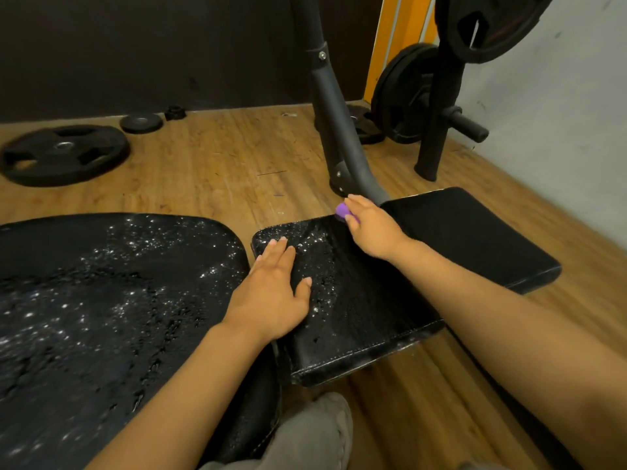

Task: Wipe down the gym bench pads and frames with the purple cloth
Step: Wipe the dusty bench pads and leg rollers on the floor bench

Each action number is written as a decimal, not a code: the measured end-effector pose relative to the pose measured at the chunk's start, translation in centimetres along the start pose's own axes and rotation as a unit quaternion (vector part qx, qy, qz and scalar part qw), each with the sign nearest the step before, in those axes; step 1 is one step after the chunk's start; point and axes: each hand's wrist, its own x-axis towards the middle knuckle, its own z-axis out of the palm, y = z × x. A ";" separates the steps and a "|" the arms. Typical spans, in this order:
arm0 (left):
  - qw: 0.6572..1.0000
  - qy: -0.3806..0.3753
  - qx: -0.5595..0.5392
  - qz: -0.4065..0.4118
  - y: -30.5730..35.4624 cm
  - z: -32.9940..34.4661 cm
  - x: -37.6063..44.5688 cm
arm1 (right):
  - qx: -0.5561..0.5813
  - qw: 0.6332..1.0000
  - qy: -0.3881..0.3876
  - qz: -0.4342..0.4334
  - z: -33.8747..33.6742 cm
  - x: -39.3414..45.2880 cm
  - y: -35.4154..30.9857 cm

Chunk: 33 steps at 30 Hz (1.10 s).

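A long black bench pad (475, 232) runs from the centre to the right, wet with droplets on its left part and dull on its right part. My right hand (368, 223) grips the bunched purple cloth (342, 210) at the pad's far edge, close to the grey frame tube (334, 113). My left hand (274, 290) lies flat with straight fingers on the pad's wet left end. A wider black pad (112, 300) covered in droplets fills the left foreground.
A large weight plate (64, 154) and a small one (140, 123) lie on the wooden floor at the back left. A plate rack (437, 106) with hung plates stands at the back right near the white wall. My knee in grey cloth (315, 432) shows at the bottom.
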 end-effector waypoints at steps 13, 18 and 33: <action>1.000 0.001 -0.025 0.019 -1.0 0.2 0.4 | 0.010 0.956 -0.142 -0.255 -2.1 -9.7 -1.5; 1.000 -0.008 -0.021 0.019 -0.9 0.0 0.0 | -0.009 0.994 -0.048 -0.093 0.1 -0.7 -1.4; 0.998 -0.045 -0.040 0.023 -1.5 -0.5 0.4 | -0.019 0.959 -0.139 -0.245 -2.8 -15.1 -1.6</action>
